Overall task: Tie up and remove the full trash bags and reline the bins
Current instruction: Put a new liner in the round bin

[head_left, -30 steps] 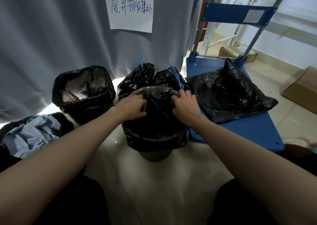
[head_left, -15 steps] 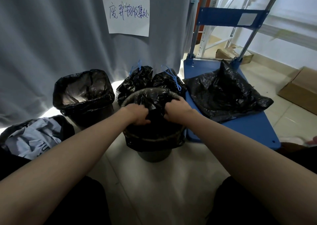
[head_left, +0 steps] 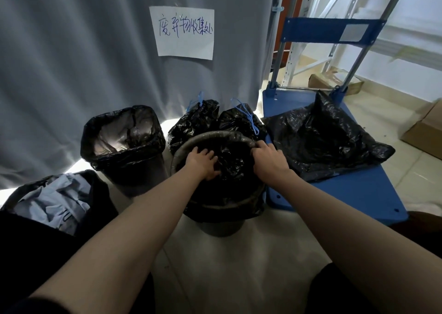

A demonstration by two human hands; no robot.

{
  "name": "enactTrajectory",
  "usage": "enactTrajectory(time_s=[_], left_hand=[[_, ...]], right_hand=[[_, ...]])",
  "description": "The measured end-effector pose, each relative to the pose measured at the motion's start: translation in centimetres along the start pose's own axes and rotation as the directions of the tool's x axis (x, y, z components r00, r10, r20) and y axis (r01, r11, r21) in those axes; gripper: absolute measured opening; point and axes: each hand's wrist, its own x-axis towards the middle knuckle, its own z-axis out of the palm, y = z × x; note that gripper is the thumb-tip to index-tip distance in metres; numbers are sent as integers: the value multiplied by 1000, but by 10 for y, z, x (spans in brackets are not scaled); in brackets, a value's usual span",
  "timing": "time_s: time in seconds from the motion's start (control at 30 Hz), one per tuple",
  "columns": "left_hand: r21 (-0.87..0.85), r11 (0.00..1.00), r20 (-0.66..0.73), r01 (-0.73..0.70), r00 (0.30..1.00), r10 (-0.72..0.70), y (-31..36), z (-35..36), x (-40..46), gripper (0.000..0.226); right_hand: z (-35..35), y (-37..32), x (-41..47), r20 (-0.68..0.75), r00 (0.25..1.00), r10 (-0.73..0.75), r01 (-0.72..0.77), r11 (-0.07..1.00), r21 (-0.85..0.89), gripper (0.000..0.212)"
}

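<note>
Beige tile floor [head_left: 234, 266] and grey curtain [head_left: 71, 62] are framing the bin [head_left: 220, 227], where the left hand [head_left: 202, 161], fist now loosened, is pressing the liner [head_left: 229, 160] flat and the right hand [head_left: 269, 157] is newly gripping its rim.

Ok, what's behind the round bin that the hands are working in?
Two tied black bags with blue drawstrings stand behind the round bin, against the grey curtain. The bin's rim covers their lower parts, so the floor under them is hidden.
</note>
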Motion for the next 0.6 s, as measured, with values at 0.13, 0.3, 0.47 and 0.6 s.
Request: enactTrajectory(time_s=[0.13,0.3,0.47,0.6], left_hand=[[104,994,34,-45,999,41,-4,-6,-3,69],[185,967,46,-174,985,169,-17,0,-19,66],[269,961,206,-62,978,5,-25,10,-28,70],[61,995,153,-83,985,73,-8,-3,-33,65]], right_hand=[[4,-1,2,-81,997,10,-16,997,-72,27],[7,-19,14,-17,930,-368,365,925,-105,38],[16,-28,5,393,899,-191,345,862,-370,41],[9,-33,10,485,864,-138,321,892,-317,35]])
